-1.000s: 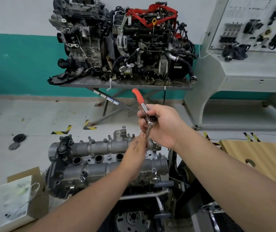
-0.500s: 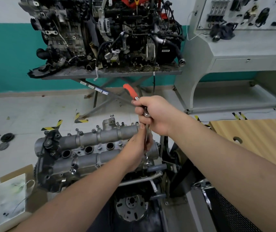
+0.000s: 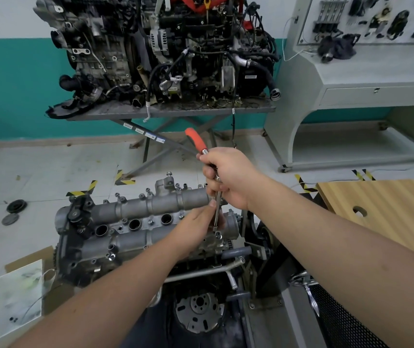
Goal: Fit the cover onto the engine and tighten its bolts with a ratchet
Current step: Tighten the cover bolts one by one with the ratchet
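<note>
The grey metal cover point(image 3: 135, 217) lies on top of the engine point(image 3: 150, 249) in front of me, with several bolts standing along its edges. My right hand point(image 3: 228, 178) grips the head of a ratchet whose orange handle point(image 3: 196, 141) points up and away. A thin steel extension point(image 3: 217, 209) runs straight down from it to the cover's right end. My left hand point(image 3: 198, 226) pinches the lower part of that extension just above the cover. The socket tip and the bolt under it are hidden by my fingers.
A second, larger engine point(image 3: 165, 54) sits on a metal stand at the wall. At the right are a grey training console point(image 3: 366, 79) and a wooden bench top point(image 3: 389, 212). A cardboard box with a plastic bag point(image 3: 15, 297) lies at lower left. Round black parts point(image 3: 16, 205) lie on the floor.
The ratchet and extension have come down toward the cover's right end, with both hands keeping their hold. My head has shifted, so the far engine appears higher in view.
</note>
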Tool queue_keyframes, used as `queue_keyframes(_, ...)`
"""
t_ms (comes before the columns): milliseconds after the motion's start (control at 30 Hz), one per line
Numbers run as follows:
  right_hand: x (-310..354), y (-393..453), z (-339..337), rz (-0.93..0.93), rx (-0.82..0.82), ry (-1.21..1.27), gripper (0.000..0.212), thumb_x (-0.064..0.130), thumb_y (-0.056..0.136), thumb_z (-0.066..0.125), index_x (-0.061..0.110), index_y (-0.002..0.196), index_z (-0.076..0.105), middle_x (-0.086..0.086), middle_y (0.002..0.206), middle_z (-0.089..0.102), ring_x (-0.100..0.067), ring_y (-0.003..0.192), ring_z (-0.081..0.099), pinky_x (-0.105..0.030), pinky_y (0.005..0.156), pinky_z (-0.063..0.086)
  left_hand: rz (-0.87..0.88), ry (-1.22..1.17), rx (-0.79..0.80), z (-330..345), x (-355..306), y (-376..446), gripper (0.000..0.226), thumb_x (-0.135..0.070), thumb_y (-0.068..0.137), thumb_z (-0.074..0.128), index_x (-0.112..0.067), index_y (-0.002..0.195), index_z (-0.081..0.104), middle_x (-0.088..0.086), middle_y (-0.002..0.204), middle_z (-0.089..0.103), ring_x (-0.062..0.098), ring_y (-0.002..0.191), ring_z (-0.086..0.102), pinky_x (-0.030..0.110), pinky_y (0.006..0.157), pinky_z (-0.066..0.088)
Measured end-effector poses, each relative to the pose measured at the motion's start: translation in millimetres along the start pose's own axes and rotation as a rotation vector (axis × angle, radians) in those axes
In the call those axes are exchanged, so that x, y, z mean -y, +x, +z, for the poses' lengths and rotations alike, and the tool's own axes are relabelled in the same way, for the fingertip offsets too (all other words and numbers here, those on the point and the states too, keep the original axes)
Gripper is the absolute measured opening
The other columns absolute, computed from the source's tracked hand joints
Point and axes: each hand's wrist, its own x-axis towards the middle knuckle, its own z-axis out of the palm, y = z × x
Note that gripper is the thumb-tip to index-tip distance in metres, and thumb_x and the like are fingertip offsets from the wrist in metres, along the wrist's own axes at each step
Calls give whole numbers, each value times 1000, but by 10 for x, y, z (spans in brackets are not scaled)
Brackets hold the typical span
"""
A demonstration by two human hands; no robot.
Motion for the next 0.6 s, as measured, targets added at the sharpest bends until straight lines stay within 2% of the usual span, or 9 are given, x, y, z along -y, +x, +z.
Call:
queue_keyframes(100, -5, 20, -16, -1, -10, 28, 10, 12, 100, 44, 12, 109, 49, 4, 48, 44, -11, 35, 21, -30, 53, 25, 2, -29, -15, 14, 1, 39, 65, -68, 98, 23, -25, 82, 70, -5, 90, 75, 12, 86, 68, 36, 82, 54)
queue_keyframes(133, -4, 27, -23, -3, -11, 26, 9, 12, 100, 44, 11, 108, 49, 4, 48, 44, -11, 35, 22, -30, 53, 26, 2, -27, -18, 14, -1, 46, 65, -69, 96, 23, -25, 82, 70, -6, 90, 75, 12, 87, 68, 37, 83, 53)
queue_keyframes(200, -6, 32, -28, -4, -8, 14, 9, 12, 100, 43, 11, 108, 48, 4, 48, 44, -10, 35, 22, -29, 52, 26, -3, -4, -15, 22, -19, 41, 67, -72, 94, 21, -27, 82, 69, -8, 90, 74, 3, 78, 66, 33, 68, 50)
queue_keyframes(267, -10, 29, -30, 1, -6, 6, 8, 12, 100, 43, 12, 107, 48, 4, 48, 43, -10, 35, 21, -27, 50, 25, -5, -2, -11, 38, -31, 30, 70, -76, 90, 22, -25, 81, 69, -4, 91, 74, 8, 79, 67, 31, 65, 49)
queue_keyframes(367, -9, 20, -45, -1, 1, 8, 9, 11, 100, 43, 13, 107, 47, 4, 48, 43, -10, 35, 21, -27, 50, 25, -11, -45, -16, 71, -54, 19, 68, -74, 89, 25, -21, 81, 69, 7, 94, 73, 30, 94, 67, 41, 77, 55)
queue_keyframes(433, -1, 17, -61, -3, 3, 10, 9, 11, 100, 44, 13, 108, 48, 4, 48, 43, -10, 35, 21, -28, 51, 25, -10, -58, -18, 85, -70, 21, 68, -73, 89, 27, -20, 82, 68, 10, 94, 73, 34, 95, 66, 50, 86, 55)
queue_keyframes(600, -9, 13, -83, -4, 12, 6, 9, 11, 100, 45, 13, 108, 49, 4, 48, 44, -10, 35, 22, -29, 53, 25, -16, -73, 1, 106, -58, 32, 71, -78, 84, 27, -20, 80, 67, 17, 96, 71, 42, 96, 65, 56, 90, 52)
